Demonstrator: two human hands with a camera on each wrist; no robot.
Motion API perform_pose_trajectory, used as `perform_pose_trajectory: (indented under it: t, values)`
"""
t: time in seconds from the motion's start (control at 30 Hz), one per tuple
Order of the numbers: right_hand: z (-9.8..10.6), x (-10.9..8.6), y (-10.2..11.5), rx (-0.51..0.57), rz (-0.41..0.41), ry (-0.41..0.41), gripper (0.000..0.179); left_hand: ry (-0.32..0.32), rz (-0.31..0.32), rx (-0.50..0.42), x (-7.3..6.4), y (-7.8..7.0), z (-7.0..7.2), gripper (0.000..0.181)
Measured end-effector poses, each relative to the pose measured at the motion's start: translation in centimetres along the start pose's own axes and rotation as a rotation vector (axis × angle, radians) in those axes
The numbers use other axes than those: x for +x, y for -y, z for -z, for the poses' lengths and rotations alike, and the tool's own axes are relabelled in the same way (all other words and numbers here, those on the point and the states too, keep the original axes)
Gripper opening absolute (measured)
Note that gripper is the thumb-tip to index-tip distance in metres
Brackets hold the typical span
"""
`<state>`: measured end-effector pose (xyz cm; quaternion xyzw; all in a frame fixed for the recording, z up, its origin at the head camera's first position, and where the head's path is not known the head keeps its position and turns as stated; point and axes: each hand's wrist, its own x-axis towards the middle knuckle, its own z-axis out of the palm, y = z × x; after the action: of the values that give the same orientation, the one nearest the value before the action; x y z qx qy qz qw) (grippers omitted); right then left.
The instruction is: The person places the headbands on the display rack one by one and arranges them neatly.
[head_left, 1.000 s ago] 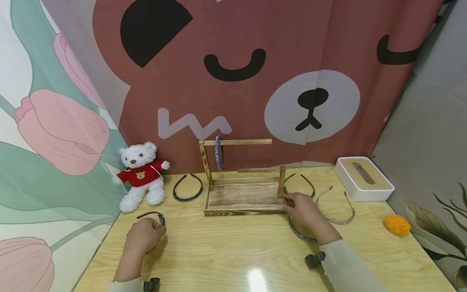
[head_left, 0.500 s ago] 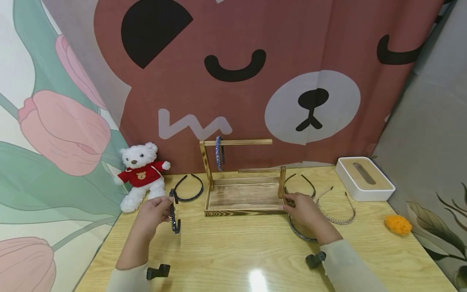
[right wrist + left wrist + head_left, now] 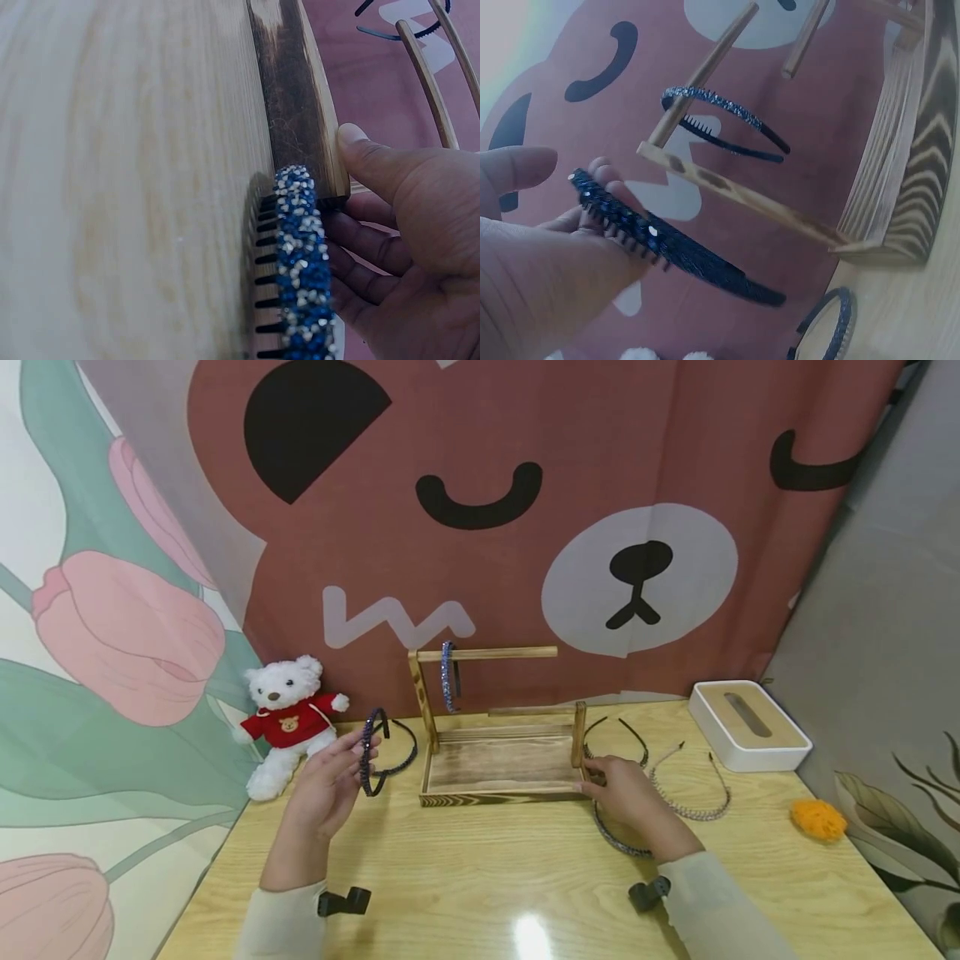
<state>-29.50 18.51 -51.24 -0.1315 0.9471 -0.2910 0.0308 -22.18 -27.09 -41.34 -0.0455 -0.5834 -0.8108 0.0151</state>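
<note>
My left hand (image 3: 324,789) holds a dark, beaded headband (image 3: 367,753) up above the table, left of a wooden rack (image 3: 495,798). In the left wrist view, fingers lie behind the toothed band while the thumb stands off from it. A blue sparkly headband (image 3: 447,677) hangs on the rack's upper bar, near its upright post. My right hand (image 3: 628,789) grips the rack's front right corner, thumb on one face and fingers at the other. Close by that hand in the right wrist view is a blue and silver headband (image 3: 304,262), partly hidden by the arm in the head view.
A dark headband (image 3: 408,760) lies behind the left hand, near a white teddy bear (image 3: 288,718) in red. Right of the rack lie another dark headband (image 3: 637,743) and a pale one (image 3: 701,814). A white tissue box (image 3: 750,727) and an orange bundle (image 3: 817,820) stand farther right.
My left hand has lifted the dark headband off the left of the table and carried it up and rightward, turning the band upright. My right hand stays on the rack's corner.
</note>
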Motion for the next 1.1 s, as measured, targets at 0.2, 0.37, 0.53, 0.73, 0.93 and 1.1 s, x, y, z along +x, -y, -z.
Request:
perform_pose_trajectory:
  t: [0.2, 0.37, 0.53, 0.73, 0.93, 1.1]
  values:
    - [0.0, 0.0, 0.0, -0.001, 0.003, -0.007, 0.059, 0.059, -0.125, -0.037, 0.4, 0.4, -0.6, 0.048]
    - [0.0, 0.0, 0.0, 0.007, 0.005, -0.011, 0.058, 0.043, -0.153, 0.007, 0.8, 0.6, -1.2, 0.06]
    - [0.1, 0.0, 0.2, 0.01, 0.006, -0.016, 0.057, 0.024, -0.157, -0.003, 0.9, 0.7, -1.7, 0.059]
    - [0.2, 0.0, 0.3, 0.003, 0.007, -0.006, 0.056, -0.028, -0.151, 0.022, 1.0, 0.2, -2.4, 0.034]
    - [0.2, 0.0, 0.3, -0.007, 0.013, -0.007, 0.057, -0.118, -0.133, 0.051, 1.4, -0.9, -3.5, 0.028]
    - [0.2, 0.0, 0.2, -0.016, 0.017, -0.007, 0.057, -0.185, -0.097, 0.007, 1.8, -1.9, -4.1, 0.044]
